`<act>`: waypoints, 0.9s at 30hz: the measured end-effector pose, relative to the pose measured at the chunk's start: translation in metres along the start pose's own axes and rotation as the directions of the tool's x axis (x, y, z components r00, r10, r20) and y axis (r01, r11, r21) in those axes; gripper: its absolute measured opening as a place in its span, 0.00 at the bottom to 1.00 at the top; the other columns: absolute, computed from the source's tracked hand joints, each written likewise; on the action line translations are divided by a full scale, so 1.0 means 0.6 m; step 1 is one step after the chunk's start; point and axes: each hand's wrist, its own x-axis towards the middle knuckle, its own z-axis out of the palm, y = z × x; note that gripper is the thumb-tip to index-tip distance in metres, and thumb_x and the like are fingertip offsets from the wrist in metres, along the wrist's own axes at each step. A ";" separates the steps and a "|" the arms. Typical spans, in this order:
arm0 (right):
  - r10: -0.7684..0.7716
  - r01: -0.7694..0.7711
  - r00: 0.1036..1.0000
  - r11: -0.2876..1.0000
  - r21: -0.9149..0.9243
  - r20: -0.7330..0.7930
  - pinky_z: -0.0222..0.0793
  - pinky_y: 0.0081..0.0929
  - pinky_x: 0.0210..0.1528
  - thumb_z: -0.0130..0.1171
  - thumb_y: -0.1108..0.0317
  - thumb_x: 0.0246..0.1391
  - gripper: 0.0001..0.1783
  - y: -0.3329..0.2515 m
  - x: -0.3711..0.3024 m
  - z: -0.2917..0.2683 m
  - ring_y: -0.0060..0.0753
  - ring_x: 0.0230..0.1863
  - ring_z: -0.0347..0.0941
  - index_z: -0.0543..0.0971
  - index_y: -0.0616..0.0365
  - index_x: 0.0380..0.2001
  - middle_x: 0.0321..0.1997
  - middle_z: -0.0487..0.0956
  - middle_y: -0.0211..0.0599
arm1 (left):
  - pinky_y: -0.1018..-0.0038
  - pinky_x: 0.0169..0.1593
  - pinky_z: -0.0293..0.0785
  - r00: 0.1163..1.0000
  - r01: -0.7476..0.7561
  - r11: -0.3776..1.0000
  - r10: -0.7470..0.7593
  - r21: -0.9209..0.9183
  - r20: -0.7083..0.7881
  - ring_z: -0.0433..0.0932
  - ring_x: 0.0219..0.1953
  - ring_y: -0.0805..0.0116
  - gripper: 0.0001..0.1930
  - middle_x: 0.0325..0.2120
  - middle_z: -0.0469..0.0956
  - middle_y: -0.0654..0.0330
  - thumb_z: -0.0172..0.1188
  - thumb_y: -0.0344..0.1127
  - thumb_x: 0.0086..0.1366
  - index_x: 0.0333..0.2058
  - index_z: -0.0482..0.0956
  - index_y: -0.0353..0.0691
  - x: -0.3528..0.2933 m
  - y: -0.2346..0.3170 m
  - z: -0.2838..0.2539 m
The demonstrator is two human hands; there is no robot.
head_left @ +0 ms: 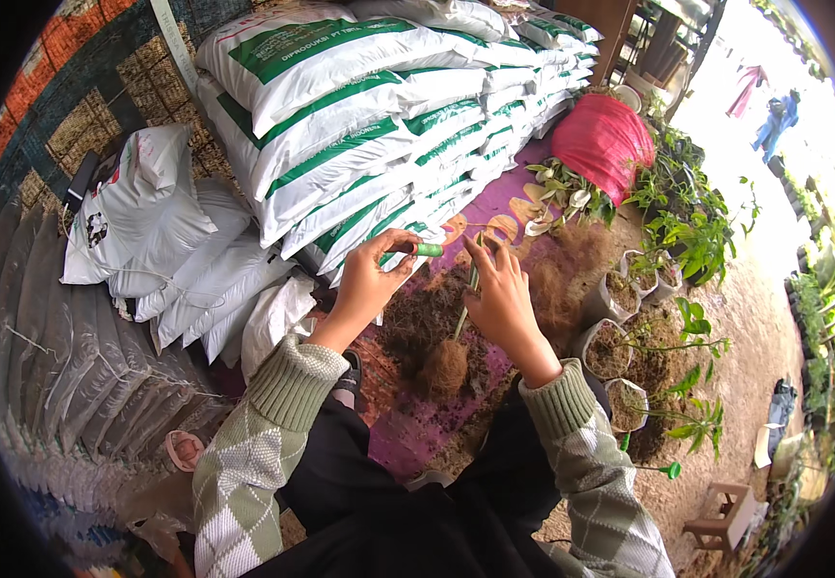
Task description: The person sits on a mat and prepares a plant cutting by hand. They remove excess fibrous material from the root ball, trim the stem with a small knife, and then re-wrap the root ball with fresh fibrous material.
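The slender green stem [463,320] stands mid-view, its fibrous root ball [444,369] at six o'clock below it, over dark soil [406,323]; whether the ball hangs or rests, I cannot tell. At one o'clock from the ball, the right hand [500,292] pinches the stem narrowly; at eleven, the left hand [375,279] grips a small green roll [427,249]. A light, steady pinch should spare the stem from bending. Grow bags [598,306] stand toward two o'clock, stacked white-and-green sacks [340,135] farther out at eleven.
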 end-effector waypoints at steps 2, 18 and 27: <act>-0.210 0.225 0.965 0.971 0.078 -0.158 0.60 0.48 0.59 0.62 0.72 0.43 0.40 0.001 0.001 -0.001 0.55 0.63 0.60 0.64 0.49 0.63 0.60 0.64 0.53 | 0.75 0.47 0.73 1.000 -0.007 0.999 0.007 0.034 -0.002 0.80 0.40 0.70 0.14 0.35 0.81 0.59 0.62 0.19 0.53 0.40 0.78 0.35 0.000 0.001 0.000; -0.160 0.150 0.946 0.987 -0.059 -0.282 0.59 0.50 0.59 0.57 0.78 0.45 0.35 -0.005 0.004 -0.011 0.49 0.61 0.62 0.68 0.45 0.60 0.59 0.67 0.48 | 0.68 0.45 0.74 0.981 -0.189 0.967 0.194 0.169 -0.012 0.80 0.39 0.61 0.15 0.33 0.81 0.60 0.65 0.19 0.48 0.36 0.80 0.38 0.008 0.015 0.004; -0.253 0.263 0.943 0.965 0.019 -0.217 0.59 0.49 0.59 0.58 0.78 0.45 0.34 -0.012 -0.006 -0.012 0.50 0.60 0.62 0.70 0.47 0.59 0.59 0.67 0.47 | 0.66 0.49 0.70 0.991 -0.134 0.968 0.137 0.213 -0.001 0.79 0.40 0.63 0.15 0.34 0.81 0.63 0.66 0.22 0.50 0.38 0.80 0.41 0.004 0.021 0.011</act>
